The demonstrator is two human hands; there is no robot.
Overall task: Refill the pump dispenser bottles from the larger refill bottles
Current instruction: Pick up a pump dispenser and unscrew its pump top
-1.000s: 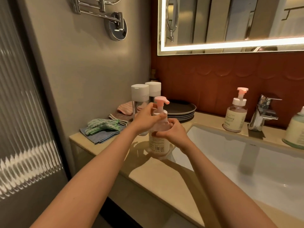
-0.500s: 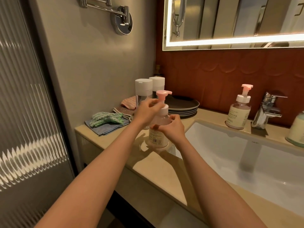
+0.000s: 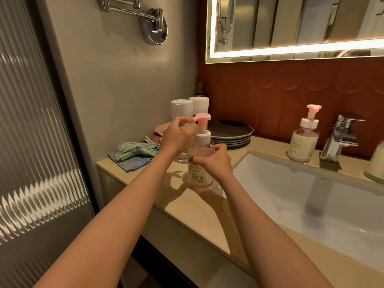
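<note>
Since a moment ago the left hand (image 3: 177,136) has slid off the white collar (image 3: 203,137) and now pinches the tip of the pink pump head (image 3: 201,117). Left of the sink (image 3: 311,204), about midway between the table's (image 3: 187,206) front and back edges, the pump dispenser bottle (image 3: 198,171) stands upright, the right hand (image 3: 215,163) wrapped round its body in a firm grip. Clear plastic, probably light and slick; I'd steady the body and turn at the collar. Behind, toward the back left corner, stand two white-capped refill bottles (image 3: 181,109).
</note>
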